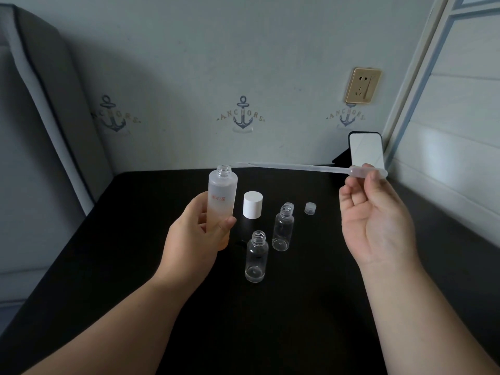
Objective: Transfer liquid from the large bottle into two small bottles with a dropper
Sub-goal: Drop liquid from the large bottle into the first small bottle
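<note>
Two small bottles [256, 257] [283, 229] stand open and seemingly empty on the table [135, 266]; left hand [198, 234] grips the uncapped large bottle [221, 207], right hand [376, 212] pinches the dropper [297, 167], tip near its mouth, so no filling yet

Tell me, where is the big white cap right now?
In the head view, the white cap stands upright on the black table, near the middle, just right of the large bottle held in the left hand, behind the two small bottles.

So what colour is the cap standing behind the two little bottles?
Plain white; the cap shows clearly in the head view.
</note>
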Demonstrator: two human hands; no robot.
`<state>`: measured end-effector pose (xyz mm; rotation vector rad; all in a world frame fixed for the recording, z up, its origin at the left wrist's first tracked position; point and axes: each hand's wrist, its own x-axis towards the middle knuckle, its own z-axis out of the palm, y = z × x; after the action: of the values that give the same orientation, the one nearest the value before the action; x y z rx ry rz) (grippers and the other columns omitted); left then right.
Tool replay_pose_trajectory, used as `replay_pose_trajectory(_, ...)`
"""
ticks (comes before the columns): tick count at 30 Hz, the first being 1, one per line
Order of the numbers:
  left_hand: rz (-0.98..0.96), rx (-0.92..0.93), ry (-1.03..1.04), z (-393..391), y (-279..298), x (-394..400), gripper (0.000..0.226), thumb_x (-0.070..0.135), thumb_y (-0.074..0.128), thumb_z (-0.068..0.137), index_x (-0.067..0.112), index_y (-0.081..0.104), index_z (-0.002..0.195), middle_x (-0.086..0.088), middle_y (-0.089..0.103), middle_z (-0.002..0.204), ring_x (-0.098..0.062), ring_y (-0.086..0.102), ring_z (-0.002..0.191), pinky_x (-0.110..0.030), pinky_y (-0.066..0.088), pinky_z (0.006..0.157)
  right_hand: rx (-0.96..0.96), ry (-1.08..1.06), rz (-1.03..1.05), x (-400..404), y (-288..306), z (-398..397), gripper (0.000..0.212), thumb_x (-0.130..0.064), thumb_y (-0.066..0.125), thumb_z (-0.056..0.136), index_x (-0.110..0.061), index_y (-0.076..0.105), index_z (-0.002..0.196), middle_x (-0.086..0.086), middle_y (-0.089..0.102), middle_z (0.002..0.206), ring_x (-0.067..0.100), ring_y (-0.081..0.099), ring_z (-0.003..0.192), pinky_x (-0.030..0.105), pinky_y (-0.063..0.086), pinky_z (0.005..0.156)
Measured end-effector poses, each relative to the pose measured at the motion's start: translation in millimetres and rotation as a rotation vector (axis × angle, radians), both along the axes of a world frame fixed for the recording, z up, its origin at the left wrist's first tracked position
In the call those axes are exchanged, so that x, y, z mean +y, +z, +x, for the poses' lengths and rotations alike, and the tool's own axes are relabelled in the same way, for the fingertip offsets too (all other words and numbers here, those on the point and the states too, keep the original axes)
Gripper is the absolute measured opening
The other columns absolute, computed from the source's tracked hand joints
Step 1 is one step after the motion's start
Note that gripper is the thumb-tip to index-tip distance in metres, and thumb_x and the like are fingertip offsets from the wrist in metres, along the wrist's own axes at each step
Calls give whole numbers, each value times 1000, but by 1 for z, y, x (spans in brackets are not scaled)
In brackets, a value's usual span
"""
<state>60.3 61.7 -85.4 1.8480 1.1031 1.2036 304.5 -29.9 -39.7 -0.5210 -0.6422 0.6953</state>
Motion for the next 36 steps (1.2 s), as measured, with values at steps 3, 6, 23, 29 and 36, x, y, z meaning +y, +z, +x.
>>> replay_pose_trajectory(3,-6,-13,-8,0,1,0,48,44,72,86,73,41,109,49,54,102,25,52,99,0,44,57,-1,3,-15,1,0,-1,15,-15,55,99,-14,69,93,-5,74,88,8,68,82,22,54,81)
replay_pose_trajectory(6,5,-8,-12,1,3,-1,54,43,72,86,80,38,106,52,52,101,28,50,97,3,42,55,-30,-10,-31,1,1,-2,24,-15,57,98,-19,76,84,-4,74,88,8,68,82,22,54,80)
replay_pose_trajectory(23,98,32,88,-2,-5,5,49,32,75,86,51,53,125,29,59,108,2,57,103,-19,44,81,-157,-143,-42,1,26,-1,29,-1,56,98,-17,71,80,1,71,81,11,62,70,22,52,71)
replay_pose_trajectory(29,105,49,92,-2,-5,5,48,30,75,85,52,54,122,31,58,105,8,54,101,-19,42,78,-222,-172,-61,1,36,-2,42,2,56,98,-23,75,70,-3,71,76,10,60,66,19,49,66)
replay_pose_trajectory(36,187,113,111,-1,-8,6,54,27,78,84,42,56,131,39,53,105,14,48,103,-9,36,77,-274,-191,-86,8,42,-10,26,2,59,96,-15,71,80,4,73,77,13,54,58,21,50,66)
